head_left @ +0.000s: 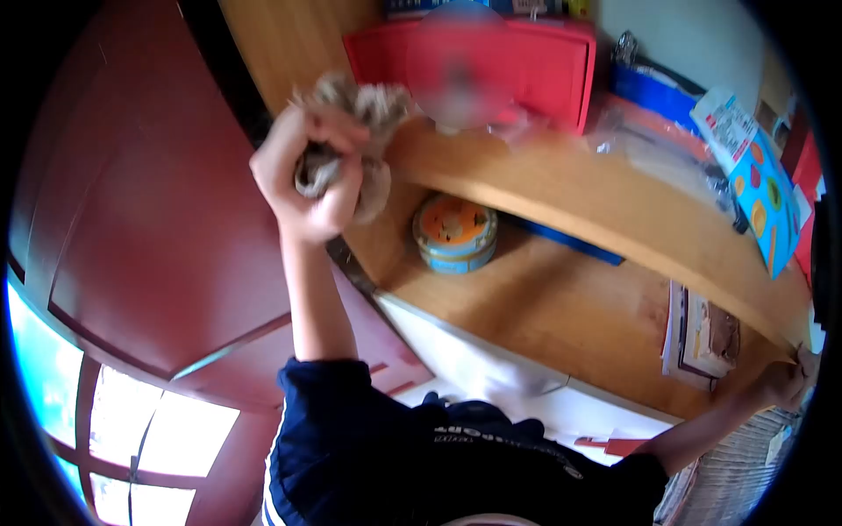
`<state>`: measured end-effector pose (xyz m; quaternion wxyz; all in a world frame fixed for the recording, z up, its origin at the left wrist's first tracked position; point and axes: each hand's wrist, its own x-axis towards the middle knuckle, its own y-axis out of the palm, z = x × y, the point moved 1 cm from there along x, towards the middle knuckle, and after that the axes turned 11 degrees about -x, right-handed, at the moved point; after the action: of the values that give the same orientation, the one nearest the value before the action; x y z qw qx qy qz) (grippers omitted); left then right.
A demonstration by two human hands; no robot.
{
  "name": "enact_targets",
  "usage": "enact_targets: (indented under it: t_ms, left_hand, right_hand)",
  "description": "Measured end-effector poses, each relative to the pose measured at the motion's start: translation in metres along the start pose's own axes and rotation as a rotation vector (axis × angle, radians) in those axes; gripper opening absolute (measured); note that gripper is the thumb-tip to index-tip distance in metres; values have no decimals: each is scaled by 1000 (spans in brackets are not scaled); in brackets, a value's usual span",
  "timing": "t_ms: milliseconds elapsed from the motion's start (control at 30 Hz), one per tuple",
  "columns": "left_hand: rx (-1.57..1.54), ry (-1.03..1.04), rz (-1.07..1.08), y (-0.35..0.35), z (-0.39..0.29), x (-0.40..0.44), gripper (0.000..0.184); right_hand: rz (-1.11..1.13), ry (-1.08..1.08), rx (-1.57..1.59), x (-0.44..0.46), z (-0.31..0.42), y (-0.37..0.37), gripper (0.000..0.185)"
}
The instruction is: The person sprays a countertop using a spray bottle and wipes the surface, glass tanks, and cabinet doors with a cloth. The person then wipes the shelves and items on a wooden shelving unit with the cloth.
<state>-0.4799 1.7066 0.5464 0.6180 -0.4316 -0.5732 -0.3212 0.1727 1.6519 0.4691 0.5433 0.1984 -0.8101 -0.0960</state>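
My left hand (316,171) is raised near the shelf's left end, its fingers wrapped round a crumpled grey-beige cloth (377,188). Some folds of the cloth stick out above and beside the fingers, slightly blurred. At the far right edge of the view, my right hand (800,379) is by the end of the wooden shelf (649,210). Its fingers are partly cut off by the dark rim, so their grip is unclear. Below the shelf, a round tin (456,235) with an orange lid and light blue side rests on the lower wooden surface.
A red box (544,74) stands on the upper shelf, partly blurred. A blue packet (763,197) leans at the right. Stacked books (706,337) sit in the lower compartment, with a pile of papers (732,465) below. A dark red door (149,193) fills the left side.
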Motion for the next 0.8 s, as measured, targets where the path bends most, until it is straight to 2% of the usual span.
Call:
enact_targets:
  t_ms: [33, 100, 133, 167, 200, 267, 300, 333, 367, 400, 433, 467, 500, 533, 600, 633, 667, 733, 800]
  left_hand:
    - [-140, -173, -87, 8, 2, -11, 9]
    - [90, 134, -55, 21, 3, -16, 9]
    - [161, 106, -80, 28, -5, -18, 8]
    - [79, 181, -136, 39, -6, -19, 12]
    - [68, 208, -98, 48, -17, -15, 16]
    - [-92, 258, -177, 85, -40, -5, 17]
    - [-184, 258, -117, 99, -48, -5, 13]
    - [-141, 244, -30, 113, -60, -5, 13]
    - [-149, 253, -7, 132, -70, -1, 13]
    - [-157, 263, 17, 152, -80, 4, 13]
    - [-225, 293, -26, 176, -94, 10, 14]
    - [-216, 240, 54, 193, -109, 13, 14]
    - [-259, 223, 104, 211, -124, 19, 16]
    - [-311, 216, 140, 231, -138, 26, 14]
    - [-401, 216, 170, 268, -179, 42, 17]
    - [-440, 214, 158, 291, -194, 48, 19]
    - [-445, 215, 170, 315, -207, 51, 17]
    - [-504, 214, 231, 352, -235, 60, 16]
    - [-443, 170, 275, 399, -263, 64, 17]
  right_hand:
    - [-15, -40, -25, 1, 6, -1, 14]
    - [103, 69, -316, 6, 29, 4, 11]
    - [135, 103, -418, 9, 40, 10, 11]
    - [141, 162, -430, 13, 47, 15, 13]
    - [145, 207, -454, 19, 48, 15, 17]
    - [208, 142, -477, 49, 75, 21, 12]
    - [245, 271, -396, 31, 65, 14, 11]
    - [185, 430, -255, 37, 75, 17, 10]
    - [215, 483, -179, 47, 83, 16, 10]
    - [237, 562, -238, 40, 83, 15, 12]
    - [257, 465, -412, 43, 94, 18, 15]
    - [354, 482, -346, 61, 107, 17, 16]
    - [386, 516, -421, 50, 102, 18, 20]
    - [234, 766, -169, 40, 99, 22, 21]
    - [223, 881, 47, 57, 104, 14, 19]
    - [234, 1014, 273, 67, 105, 8, 18]
    - [231, 1015, 234, 78, 109, -3, 18]
    - [205, 877, -22, 93, 121, -25, 21]
    - [159, 866, -96, 86, 122, -57, 24]
